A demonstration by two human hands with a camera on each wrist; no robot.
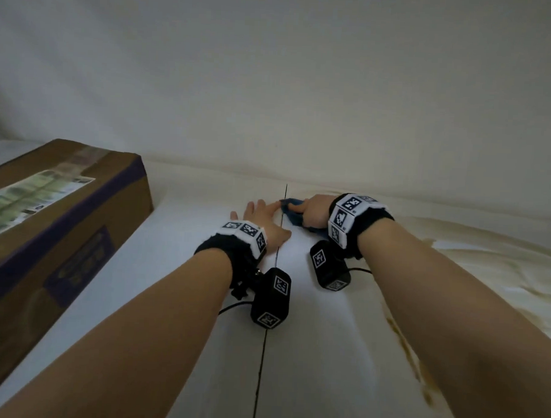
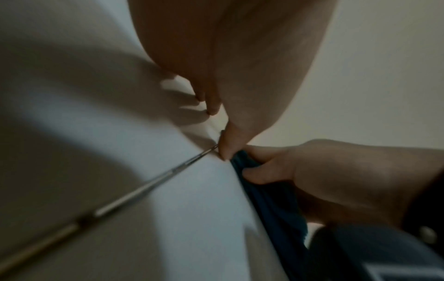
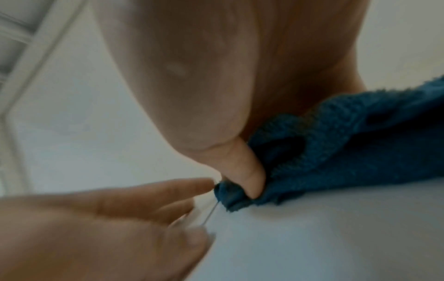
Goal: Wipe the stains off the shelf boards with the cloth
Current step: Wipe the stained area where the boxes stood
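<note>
A blue cloth (image 1: 294,213) lies bunched on the white shelf board (image 1: 313,337), far back near the wall. My right hand (image 1: 315,212) grips the cloth (image 3: 336,152), thumb pinching its fold against the board. My left hand (image 1: 261,217) lies flat on the board just left of it, fingers spread, index fingertip touching the cloth's edge (image 2: 242,161). A dark seam (image 1: 263,350) between two boards runs under both hands. A brownish-yellow stain (image 1: 410,357) streaks the board to the right, beside my right forearm.
A cardboard box (image 1: 55,230) with a printed label stands on the shelf at the left. The pale back wall (image 1: 304,99) rises just behind the hands. More yellowish staining (image 1: 455,248) spreads across the right part of the board.
</note>
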